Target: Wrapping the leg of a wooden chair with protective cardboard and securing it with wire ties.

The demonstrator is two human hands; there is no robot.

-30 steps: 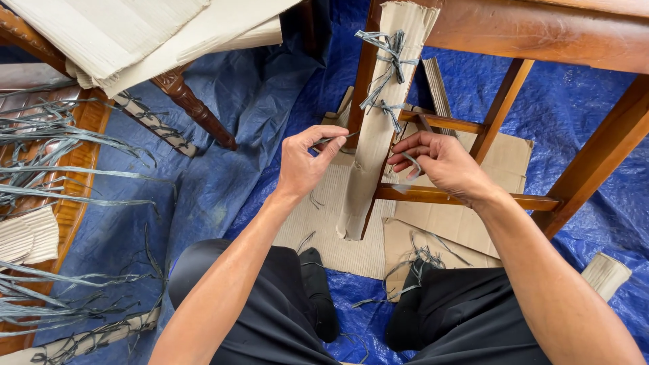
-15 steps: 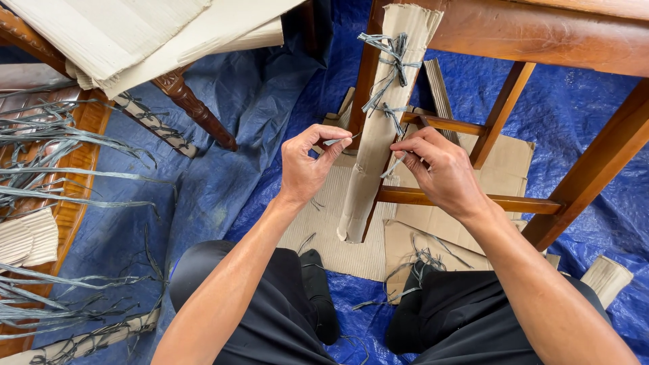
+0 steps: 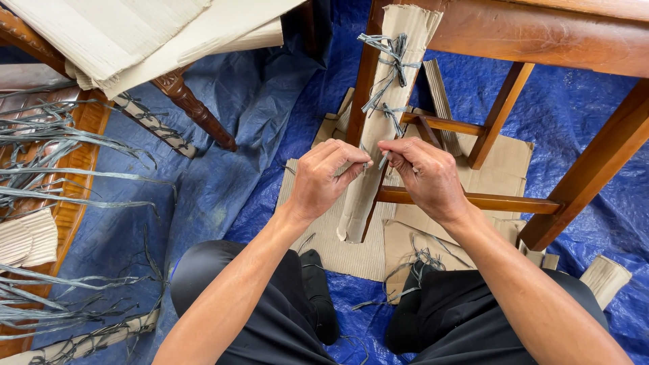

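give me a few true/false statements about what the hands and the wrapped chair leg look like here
1. Both hands pinch a grey strip in front of the cardboard-wrapped chair leg. True: the left hand and right hand meet at the strip.
2. The cardboard on that leg bears no ties. False: two grey knots sit higher up on it.
3. A blue tarp covers the floor. True.
4. The right hand holds scissors. False: no tool shows in either hand.
5. Loose grey strips lie at the left. True.

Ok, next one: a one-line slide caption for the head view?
Both hands, left hand and right hand, pull a grey strip around the cardboard-wrapped chair leg above a blue tarp.
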